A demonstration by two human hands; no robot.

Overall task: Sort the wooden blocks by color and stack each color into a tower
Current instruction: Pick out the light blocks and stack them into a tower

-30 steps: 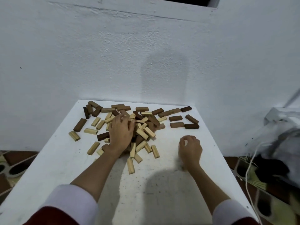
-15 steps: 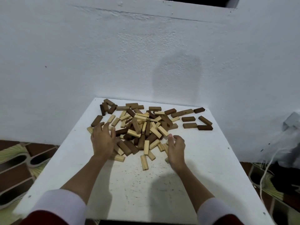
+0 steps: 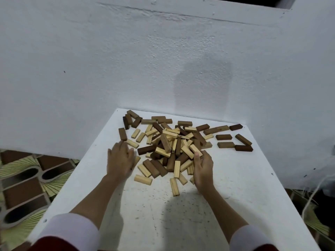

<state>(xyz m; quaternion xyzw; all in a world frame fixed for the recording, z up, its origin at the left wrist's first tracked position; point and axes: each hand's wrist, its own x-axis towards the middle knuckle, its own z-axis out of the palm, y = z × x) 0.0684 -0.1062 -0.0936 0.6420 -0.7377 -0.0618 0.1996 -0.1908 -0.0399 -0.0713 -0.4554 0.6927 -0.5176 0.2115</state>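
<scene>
The left hand (image 3: 120,159) lies palm down at the left side of the pile (image 3: 172,149), fingers spread and nearly straight, its fingertips on or just beside a pale block near the counter's left edge; it grips nothing. The right hand (image 3: 203,166) stands on its edge against the right side of the pile, fingers loosely bent and cupped toward the blocks, touching the pale ones there; whether it has hold of any block cannot be told.

The counter (image 3: 226,205) is white, speckled with small dark marks near the front, and stands with its far edge against a white plastered wall (image 3: 163,60). To the left, below the counter, is a floor (image 3: 23,180) of brown tiles with green fan patterns. A white cord (image 3: 313,192) hangs past the right edge.

The blocks come in two colours, dark brown and pale. Most are heaped in the pile at the middle of the far half of the counter, too many and too overlapped to count. Near the far right corner five dark blocks (image 3: 233,142) lie apart from the heap. Near the far left corner a cluster of about four dark blocks (image 3: 131,119) leans together. Two pale blocks (image 3: 175,186) lie loose nearest the front.
</scene>
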